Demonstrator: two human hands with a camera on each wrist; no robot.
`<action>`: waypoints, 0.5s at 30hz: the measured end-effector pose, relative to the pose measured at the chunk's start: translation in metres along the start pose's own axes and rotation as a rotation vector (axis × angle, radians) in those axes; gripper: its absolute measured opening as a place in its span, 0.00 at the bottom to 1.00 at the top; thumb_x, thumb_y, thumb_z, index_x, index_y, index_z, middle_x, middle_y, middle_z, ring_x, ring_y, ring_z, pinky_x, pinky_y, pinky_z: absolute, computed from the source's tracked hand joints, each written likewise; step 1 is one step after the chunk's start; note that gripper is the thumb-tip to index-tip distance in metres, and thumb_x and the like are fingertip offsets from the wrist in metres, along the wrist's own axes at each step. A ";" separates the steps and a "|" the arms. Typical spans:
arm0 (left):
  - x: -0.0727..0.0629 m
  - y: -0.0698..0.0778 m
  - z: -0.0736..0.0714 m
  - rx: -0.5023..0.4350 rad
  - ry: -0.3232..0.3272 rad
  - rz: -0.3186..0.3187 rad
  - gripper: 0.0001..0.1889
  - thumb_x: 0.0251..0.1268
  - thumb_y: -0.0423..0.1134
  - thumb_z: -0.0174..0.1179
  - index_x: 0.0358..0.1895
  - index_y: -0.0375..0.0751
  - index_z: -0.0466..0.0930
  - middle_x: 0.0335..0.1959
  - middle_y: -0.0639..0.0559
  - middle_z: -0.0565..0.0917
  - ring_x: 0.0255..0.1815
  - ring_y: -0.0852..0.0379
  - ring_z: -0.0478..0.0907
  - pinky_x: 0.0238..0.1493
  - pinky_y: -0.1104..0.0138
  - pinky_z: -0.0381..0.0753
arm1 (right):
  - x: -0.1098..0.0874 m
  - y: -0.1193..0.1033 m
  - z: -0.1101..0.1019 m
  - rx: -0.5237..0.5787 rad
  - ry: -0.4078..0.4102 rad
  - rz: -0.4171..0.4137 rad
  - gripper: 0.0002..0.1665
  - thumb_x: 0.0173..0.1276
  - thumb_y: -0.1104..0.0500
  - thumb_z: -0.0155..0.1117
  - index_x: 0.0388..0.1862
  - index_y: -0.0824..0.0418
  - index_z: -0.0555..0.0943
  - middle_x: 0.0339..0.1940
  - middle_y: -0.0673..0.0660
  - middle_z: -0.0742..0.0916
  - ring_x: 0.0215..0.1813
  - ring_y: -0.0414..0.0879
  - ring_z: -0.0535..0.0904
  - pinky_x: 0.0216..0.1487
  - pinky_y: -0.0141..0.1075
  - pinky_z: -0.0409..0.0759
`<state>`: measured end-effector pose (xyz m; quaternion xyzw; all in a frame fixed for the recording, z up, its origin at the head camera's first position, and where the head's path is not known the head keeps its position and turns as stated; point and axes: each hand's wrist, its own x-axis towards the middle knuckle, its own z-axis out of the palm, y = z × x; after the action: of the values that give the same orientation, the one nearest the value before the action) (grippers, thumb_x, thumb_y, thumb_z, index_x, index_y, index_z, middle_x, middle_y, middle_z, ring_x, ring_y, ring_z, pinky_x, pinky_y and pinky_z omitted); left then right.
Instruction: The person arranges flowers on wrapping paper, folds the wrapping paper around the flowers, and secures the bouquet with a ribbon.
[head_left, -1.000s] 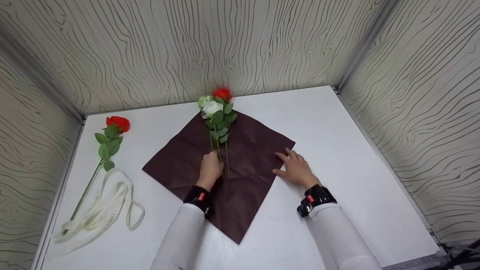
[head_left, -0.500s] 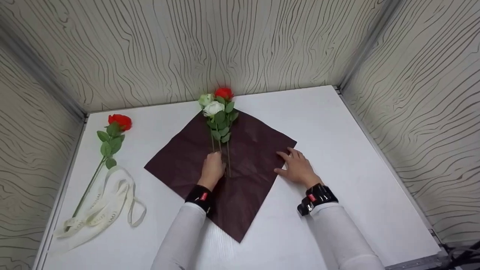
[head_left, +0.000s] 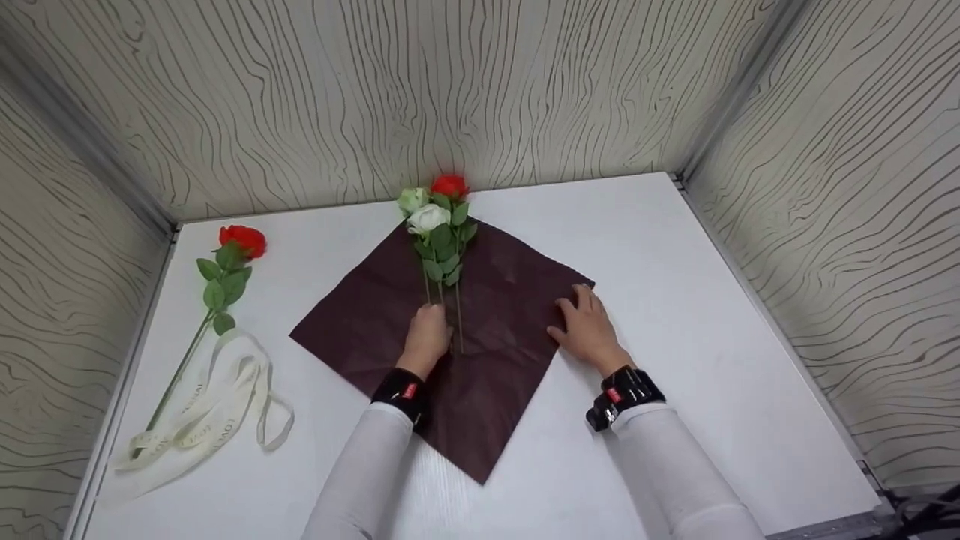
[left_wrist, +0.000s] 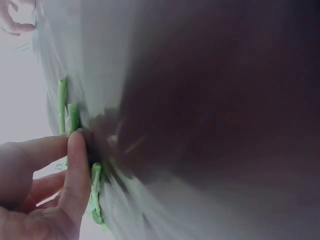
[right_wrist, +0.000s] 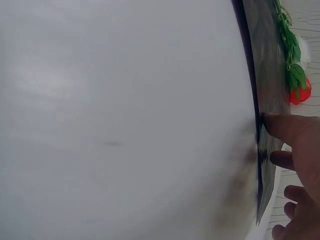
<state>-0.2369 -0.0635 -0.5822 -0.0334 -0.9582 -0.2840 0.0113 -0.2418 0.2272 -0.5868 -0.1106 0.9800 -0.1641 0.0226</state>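
Note:
A dark maroon wrapping sheet lies cornerwise on the white table. Three artificial flowers rest on its upper half: a red rose, a white rose and a pale green bloom. My left hand holds down low on the stems; the left wrist view shows thumb and finger pinching around a green stem, with other cut ends beside it. At the sheet's right corner, my right hand touches the edge with spread fingers; in the right wrist view its fingertips press on the sheet's border.
Another red rose with a long leafy stem lies on the left of the table. A cream printed ribbon is heaped loosely over its lower stem. Wood-grain patterned panels wall the table at the back and sides.
My right hand has shifted slightly up along the sheet's right edge, its fingers closer to the corner. The left hand keeps its hold on the stems.

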 end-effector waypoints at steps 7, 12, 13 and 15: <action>-0.001 0.000 -0.001 0.055 -0.010 0.036 0.03 0.60 0.27 0.64 0.30 0.33 0.80 0.33 0.40 0.81 0.34 0.46 0.82 0.35 0.60 0.81 | 0.002 -0.006 0.006 -0.014 -0.068 -0.041 0.34 0.72 0.44 0.59 0.72 0.56 0.70 0.74 0.68 0.63 0.75 0.65 0.54 0.71 0.54 0.56; -0.003 0.002 -0.002 0.082 0.012 0.065 0.03 0.60 0.27 0.64 0.29 0.33 0.79 0.32 0.41 0.81 0.33 0.45 0.82 0.34 0.60 0.81 | -0.001 -0.006 0.007 -0.032 -0.080 -0.061 0.34 0.72 0.45 0.60 0.72 0.58 0.70 0.72 0.69 0.65 0.73 0.65 0.58 0.69 0.55 0.59; -0.003 0.002 -0.002 0.078 0.018 0.068 0.03 0.60 0.27 0.64 0.29 0.32 0.79 0.32 0.41 0.80 0.33 0.45 0.82 0.34 0.60 0.81 | -0.001 -0.006 0.007 -0.037 -0.083 -0.061 0.34 0.72 0.45 0.60 0.72 0.59 0.70 0.72 0.69 0.65 0.73 0.64 0.58 0.69 0.55 0.59; -0.003 0.002 -0.001 0.070 0.026 0.076 0.04 0.60 0.27 0.64 0.28 0.33 0.79 0.31 0.41 0.80 0.32 0.45 0.81 0.32 0.59 0.81 | -0.002 -0.006 0.007 -0.044 -0.092 -0.059 0.34 0.72 0.45 0.60 0.72 0.59 0.70 0.72 0.69 0.65 0.73 0.64 0.57 0.69 0.55 0.60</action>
<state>-0.2333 -0.0631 -0.5804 -0.0657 -0.9653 -0.2501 0.0355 -0.2376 0.2200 -0.5919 -0.1473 0.9775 -0.1381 0.0603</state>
